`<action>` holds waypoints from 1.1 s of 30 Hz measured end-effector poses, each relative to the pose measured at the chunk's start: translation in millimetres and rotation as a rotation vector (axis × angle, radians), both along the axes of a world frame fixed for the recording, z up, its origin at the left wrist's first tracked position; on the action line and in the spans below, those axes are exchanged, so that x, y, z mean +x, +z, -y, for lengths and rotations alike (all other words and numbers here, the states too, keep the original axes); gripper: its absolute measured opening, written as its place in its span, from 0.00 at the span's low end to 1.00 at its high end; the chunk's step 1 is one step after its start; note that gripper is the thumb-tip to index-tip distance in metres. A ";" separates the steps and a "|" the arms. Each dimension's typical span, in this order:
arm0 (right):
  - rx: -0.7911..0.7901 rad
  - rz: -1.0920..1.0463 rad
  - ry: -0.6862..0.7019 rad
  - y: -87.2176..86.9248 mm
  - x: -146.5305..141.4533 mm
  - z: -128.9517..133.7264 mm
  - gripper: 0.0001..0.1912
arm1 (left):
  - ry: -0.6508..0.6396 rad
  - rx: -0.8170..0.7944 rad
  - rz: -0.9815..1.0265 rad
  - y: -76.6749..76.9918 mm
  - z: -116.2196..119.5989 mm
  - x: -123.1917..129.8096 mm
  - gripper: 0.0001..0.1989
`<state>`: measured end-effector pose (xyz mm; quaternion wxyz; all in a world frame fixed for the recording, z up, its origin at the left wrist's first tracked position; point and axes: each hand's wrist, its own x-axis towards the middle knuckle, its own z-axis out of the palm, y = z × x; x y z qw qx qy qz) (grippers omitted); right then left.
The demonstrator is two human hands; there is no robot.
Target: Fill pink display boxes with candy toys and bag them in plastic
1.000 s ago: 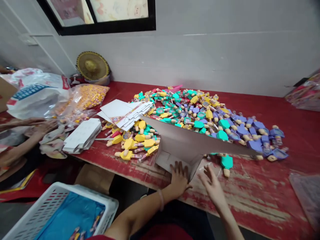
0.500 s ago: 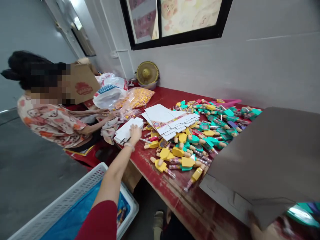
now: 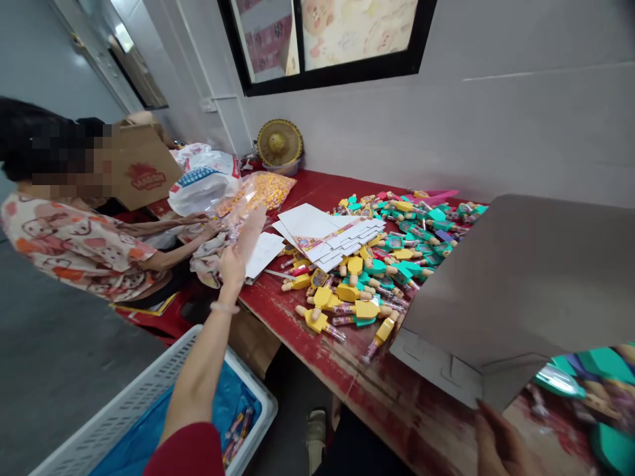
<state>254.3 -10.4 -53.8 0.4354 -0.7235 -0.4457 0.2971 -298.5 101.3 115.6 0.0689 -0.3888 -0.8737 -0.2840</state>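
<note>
My left hand is closed on a flat piece of white cardboard, raised on edge and blurred by motion. Below it, a small stack of white cardboard pieces lies at the table edge. My right hand, partly cut off at the bottom right, is close to the lower flap of an open grey-brown cardboard box. Its thumb and fingers are apart, with nothing visible between them. A second stack of printed white card sheets rests on a pile of yellow and green paddle-shaped toys with clear tubes.
At the left a person sits handling plastic bags; a bag of small orange-yellow pieces lies by their hands. A white plastic crate with blue lining stands below the red table. A straw hat leans against the wall.
My left hand has lifted a cardboard piece off the small stack and moved left. My right hand has shifted slightly down from the box flap. The view has turned a little right.
</note>
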 end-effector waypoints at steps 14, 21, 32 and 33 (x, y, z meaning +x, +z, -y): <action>-0.046 -0.958 0.453 105.4 -94.4 -8.5 0.31 | -0.789 0.060 1.284 -76.2 123.6 328.3 0.35; 0.048 -0.682 0.458 92.0 -40.8 -2.6 0.25 | -1.080 -0.171 0.927 -68.9 106.4 330.8 0.30; 0.314 0.129 0.086 89.5 40.8 -3.9 0.41 | -1.002 -0.207 1.053 -55.9 74.6 346.8 0.29; 0.317 0.090 -0.043 84.7 43.7 -0.3 0.42 | -0.937 -0.159 1.085 -62.1 75.5 349.8 0.29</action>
